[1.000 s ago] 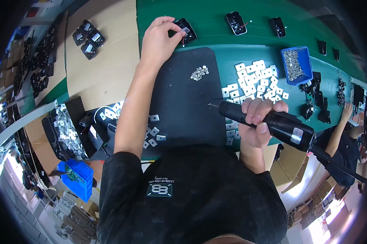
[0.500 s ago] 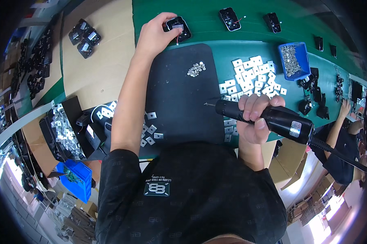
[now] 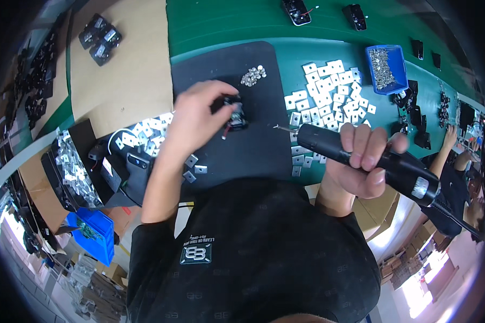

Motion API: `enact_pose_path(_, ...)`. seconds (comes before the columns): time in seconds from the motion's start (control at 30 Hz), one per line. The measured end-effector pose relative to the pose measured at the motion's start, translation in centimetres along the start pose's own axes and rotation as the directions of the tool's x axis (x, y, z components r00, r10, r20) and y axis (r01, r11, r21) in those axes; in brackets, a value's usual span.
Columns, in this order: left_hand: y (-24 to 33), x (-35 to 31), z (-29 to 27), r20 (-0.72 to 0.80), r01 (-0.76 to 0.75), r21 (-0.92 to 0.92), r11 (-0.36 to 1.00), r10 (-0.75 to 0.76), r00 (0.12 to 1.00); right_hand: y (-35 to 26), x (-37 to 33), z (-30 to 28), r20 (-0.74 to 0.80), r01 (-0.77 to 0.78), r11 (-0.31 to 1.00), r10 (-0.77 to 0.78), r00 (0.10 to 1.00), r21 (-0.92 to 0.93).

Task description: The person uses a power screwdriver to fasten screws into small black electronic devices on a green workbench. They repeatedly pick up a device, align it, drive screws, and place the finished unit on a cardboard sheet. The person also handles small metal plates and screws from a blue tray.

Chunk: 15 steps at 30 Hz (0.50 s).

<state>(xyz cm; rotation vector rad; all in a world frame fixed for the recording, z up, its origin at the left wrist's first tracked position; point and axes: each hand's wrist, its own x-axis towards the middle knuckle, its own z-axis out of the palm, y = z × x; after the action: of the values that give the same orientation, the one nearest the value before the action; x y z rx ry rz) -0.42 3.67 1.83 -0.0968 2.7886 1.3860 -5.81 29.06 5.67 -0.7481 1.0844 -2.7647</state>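
Observation:
My left hand (image 3: 203,114) grips a small black plastic housing (image 3: 236,119) with a short red wire, over the dark work mat (image 3: 258,148). The housing is blurred and partly covered by my fingers. Closed around a black electric screwdriver (image 3: 328,142), my right hand (image 3: 363,161) holds it level, its bit pointing left over the mat's right edge. On the mat beyond the housing lies a small heap of screws (image 3: 253,76). Many flat silver plates with holes (image 3: 328,97) are spread over the green surface just right of the mat.
A blue bin of small metal parts (image 3: 385,70) stands at the right. More black housings (image 3: 297,12) lie along the far green belt. Cardboard (image 3: 121,64) at left bears a cluster of housings (image 3: 100,40). A co-worker's arm (image 3: 448,142) reaches in at far right.
My left hand has brought the housing from the far green belt back toward me, over the mat. My right hand and the screwdriver have shifted slightly right and nearer.

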Motion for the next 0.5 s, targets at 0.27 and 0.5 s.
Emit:
enact_pose_path(0.27,1.3,-2.5,2.3,-0.149,-0.27,0.141,0.952,0.29,0.945,0.2,0.5,1.5,0.083,-0.024,0.999,0.02,0.996,0.048)
enact_pose_path(0.5,2.3,-2.9,3.2,-0.163,-0.409,0.112,0.905,0.423,0.891,0.5,0.0,2.6,0.108,-0.033,0.998,0.027,0.994,0.051)
